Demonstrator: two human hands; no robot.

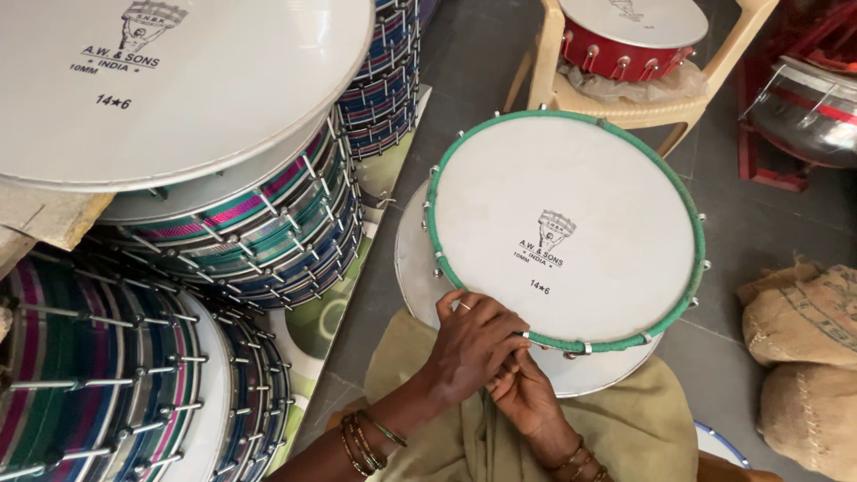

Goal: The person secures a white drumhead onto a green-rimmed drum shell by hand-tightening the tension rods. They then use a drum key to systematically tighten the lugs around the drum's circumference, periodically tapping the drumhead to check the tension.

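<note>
A round drum [571, 223] with a white skin and a green-wrapped rim rests on my lap, lying over a second white drum head [412, 268]. My left hand [473, 344] lies on the drum's near rim with fingers curled over the edge, a ring on one finger. My right hand [522, 393] sits just under it, fingers pinched at a metal tension hook [578, 348] on the rim. Bangles circle both wrists. What the fingers pinch is partly hidden by my left hand.
Stacks of striped multicoloured drums [259, 223] crowd the left side. A plastic chair [625, 98] at the back holds a red drum [629, 45]. A metal drum [808, 107] and burlap sacks [803, 330] stand at the right on the grey floor.
</note>
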